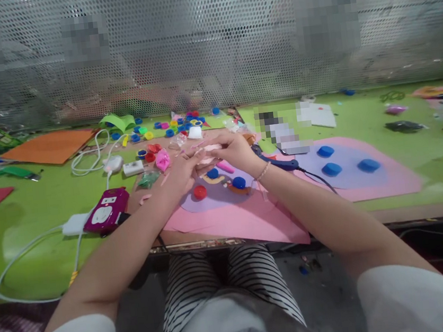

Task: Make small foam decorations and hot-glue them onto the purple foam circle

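Note:
My left hand point(186, 171) and my right hand point(236, 152) meet over the middle of the table. Between them is a pale pink, soft-looking lump point(209, 153), with fingers of both hands closed round it. Its exact kind is partly hidden by the fingers. Just below lies a lilac paper shape point(210, 203) on a pink sheet point(244, 224). On it are a red bottle cap point(199, 192), a blue bottle cap point(239, 183), another blue cap point(213, 173) and a bright pink strip point(226, 167).
A purple power adapter point(107, 211) with white cables sits left of my left forearm. A dark blue corded tool point(279, 163) lies beside my right wrist. Further right, blue caps point(331, 169) rest on lilac paper. Loose bottle caps point(170, 133) and a perforated metal screen point(207, 45) are behind.

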Available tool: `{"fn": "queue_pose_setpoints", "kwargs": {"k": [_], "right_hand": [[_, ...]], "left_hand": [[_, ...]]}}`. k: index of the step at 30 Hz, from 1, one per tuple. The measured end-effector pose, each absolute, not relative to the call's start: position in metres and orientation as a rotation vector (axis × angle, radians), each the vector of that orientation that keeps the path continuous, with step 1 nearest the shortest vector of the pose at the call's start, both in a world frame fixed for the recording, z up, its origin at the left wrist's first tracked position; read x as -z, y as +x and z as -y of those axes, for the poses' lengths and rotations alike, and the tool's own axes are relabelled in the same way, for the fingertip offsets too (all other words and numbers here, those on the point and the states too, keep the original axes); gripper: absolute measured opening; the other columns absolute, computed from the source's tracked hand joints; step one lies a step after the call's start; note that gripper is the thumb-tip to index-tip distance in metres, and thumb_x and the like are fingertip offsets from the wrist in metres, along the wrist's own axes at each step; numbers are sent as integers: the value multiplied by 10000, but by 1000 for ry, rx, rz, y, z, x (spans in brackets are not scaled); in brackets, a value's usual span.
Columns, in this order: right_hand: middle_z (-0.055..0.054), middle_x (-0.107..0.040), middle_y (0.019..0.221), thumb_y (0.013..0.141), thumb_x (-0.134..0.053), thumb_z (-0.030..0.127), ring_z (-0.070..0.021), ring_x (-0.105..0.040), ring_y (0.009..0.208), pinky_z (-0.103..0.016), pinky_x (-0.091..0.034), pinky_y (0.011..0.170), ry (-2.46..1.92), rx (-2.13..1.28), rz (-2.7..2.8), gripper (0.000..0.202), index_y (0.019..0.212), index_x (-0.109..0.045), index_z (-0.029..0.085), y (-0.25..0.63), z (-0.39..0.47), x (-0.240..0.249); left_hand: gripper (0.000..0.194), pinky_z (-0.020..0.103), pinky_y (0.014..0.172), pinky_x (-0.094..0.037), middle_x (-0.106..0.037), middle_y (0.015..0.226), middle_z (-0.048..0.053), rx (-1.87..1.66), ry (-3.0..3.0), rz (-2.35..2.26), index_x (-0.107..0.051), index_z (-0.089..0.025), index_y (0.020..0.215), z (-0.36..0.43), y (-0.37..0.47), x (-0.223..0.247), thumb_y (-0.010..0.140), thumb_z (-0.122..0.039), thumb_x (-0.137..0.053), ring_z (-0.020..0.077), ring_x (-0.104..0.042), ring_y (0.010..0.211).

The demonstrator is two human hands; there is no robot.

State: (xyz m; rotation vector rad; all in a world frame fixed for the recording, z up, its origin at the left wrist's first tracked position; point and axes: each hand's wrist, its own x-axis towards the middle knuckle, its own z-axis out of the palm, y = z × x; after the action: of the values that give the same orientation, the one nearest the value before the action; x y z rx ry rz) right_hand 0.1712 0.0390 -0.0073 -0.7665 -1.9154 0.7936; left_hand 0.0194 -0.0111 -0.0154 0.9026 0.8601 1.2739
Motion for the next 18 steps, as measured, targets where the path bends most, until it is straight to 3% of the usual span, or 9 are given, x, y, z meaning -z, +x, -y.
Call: {"fn": "queue_pose_setpoints", "kwargs": {"k": [2, 5, 8, 11, 14, 18], "right_hand": [[-43, -715, 764, 688, -690, 264, -141, -629, 618, -242, -497, 522, -831, -822, 1839, 191, 843, -747, 167, 180, -47, 9], [18, -583, 533, 675, -687, 301, -97, -511, 431, -217, -416, 408, -1011, -807, 1603, 210, 810, -716, 143, 200, -66, 13], [16, -596, 623, 676, -685, 356, -95, -526, 452, -210, -415, 400, -1034, -829, 1431, 351, 960, -671, 150, 213, -81, 18], [-41, -664, 910, 657, -704, 359, -129, -619, 626, -241, -495, 499, -968, -830, 1553, 507, 1128, -600, 201, 208, -81, 23], [-98, -638, 1130, 648, -732, 336, -209, -632, 947, -336, -541, 729, -833, -723, 1875, 588, 1201, -568, 220, 190, -63, 25], [-128, -563, 1275, 654, -732, 283, -260, -524, 1173, -424, -453, 957, -716, -473, 2122, 640, 1261, -548, 201, 175, -40, 23]], "left_hand": [[26, 297, 776, -578, -716, 776, 38, -1337, 823, -932, -658, -147, 808, 8, 16, 14, 805, -164, -639, 180, -713, 802], [100, 249, 731, -573, -690, 709, 22, -1437, 738, -969, -608, -146, 723, 2, 8, 14, 819, -121, -602, 143, -704, 721], [91, 243, 765, -566, -700, 748, 37, -1461, 683, -913, -614, -144, 755, -2, 3, 14, 837, -140, -575, 141, -701, 751], [198, 300, 850, -554, -716, 874, 91, -1350, 667, -819, -647, -129, 870, -1, 3, 13, 884, -280, -521, 184, -696, 871], [379, 348, 843, -553, -710, 902, 109, -1237, 733, -730, -664, -128, 954, 4, 5, 12, 906, -431, -442, 206, -683, 891], [220, 302, 808, -544, -708, 863, 65, -1156, 910, -677, -676, -171, 961, 13, 12, 12, 858, -319, -550, 175, -669, 855]]}}
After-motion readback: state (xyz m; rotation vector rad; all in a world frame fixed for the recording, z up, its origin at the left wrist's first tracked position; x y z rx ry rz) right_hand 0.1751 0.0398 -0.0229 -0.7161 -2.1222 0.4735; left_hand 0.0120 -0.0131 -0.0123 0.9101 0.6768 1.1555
